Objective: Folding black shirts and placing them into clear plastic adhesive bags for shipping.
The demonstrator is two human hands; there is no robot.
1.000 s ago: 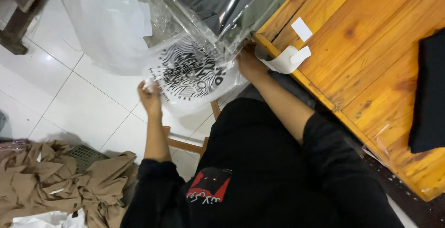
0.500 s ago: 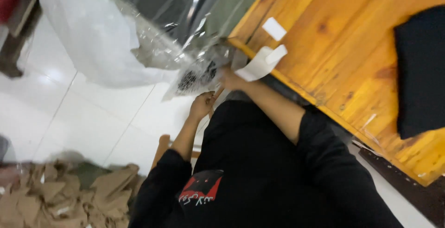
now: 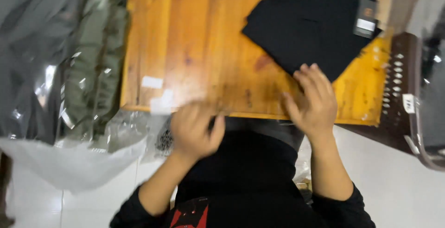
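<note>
The right hand has its fingers spread and loose, gripping nothing; the fingertips lie at the near corner of the folded black garment, touching or just short of it, which the blur keeps me from settling. That garment rests flat on the wooden table, up at about one o'clock from the hand, with a dark hang tag near its far right corner.

The left hand sits at the table's near edge, at about nine o'clock from the right hand. It is smeared by motion, fingers curled downward, and I cannot tell whether it holds anything. Just beyond it, at eleven o'clock, a small white paper slip lies on the wood.

Further out at nine o'clock, clear plastic bags with an olive garment inside hang off the table's left side, and a brown perforated crate stands at three o'clock.

To my eye, handling the black garment well means laying the palm flat on the fold and keeping the layers from sliding apart.
</note>
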